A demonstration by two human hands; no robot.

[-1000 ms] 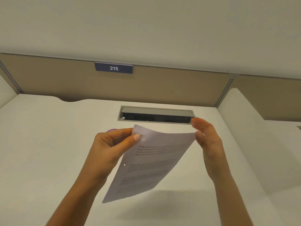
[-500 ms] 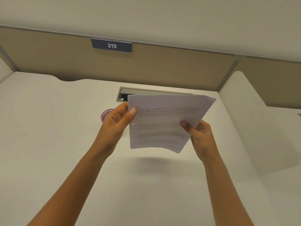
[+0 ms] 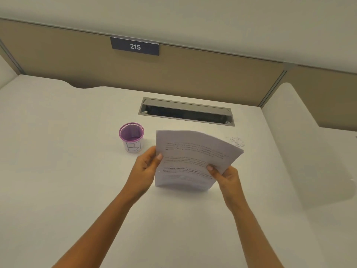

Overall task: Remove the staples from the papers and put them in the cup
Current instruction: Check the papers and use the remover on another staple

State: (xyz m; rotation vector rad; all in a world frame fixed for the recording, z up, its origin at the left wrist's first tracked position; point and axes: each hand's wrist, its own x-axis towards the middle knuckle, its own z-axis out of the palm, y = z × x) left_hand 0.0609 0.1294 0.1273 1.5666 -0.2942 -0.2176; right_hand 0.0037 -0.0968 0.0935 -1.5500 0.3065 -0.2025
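A stack of printed white papers (image 3: pixel 193 157) stands nearly upright over the desk, its lower edge close to or on the surface. My left hand (image 3: pixel 146 169) pinches the left edge with the thumb on the front. My right hand (image 3: pixel 224 176) grips the lower right corner. A purple mesh cup (image 3: pixel 131 136) with a white label stands on the desk to the left of the papers, beyond my left hand. A small scatter of loose staples (image 3: pixel 237 142) lies on the desk behind the papers' right side. No staple is visible in the papers.
The white desk (image 3: pixel 58 171) ends at a tan partition (image 3: pixel 193 74) with a "215" plate (image 3: pixel 135 47). A grey cable tray slot (image 3: pixel 186 112) opens in the desk behind the papers. A white side panel (image 3: pixel 301 142) rises on the right.
The papers have come down from a raised position toward the desk. My right hand shifted from the top corner to the lower right corner. The cup, hidden before, now shows.
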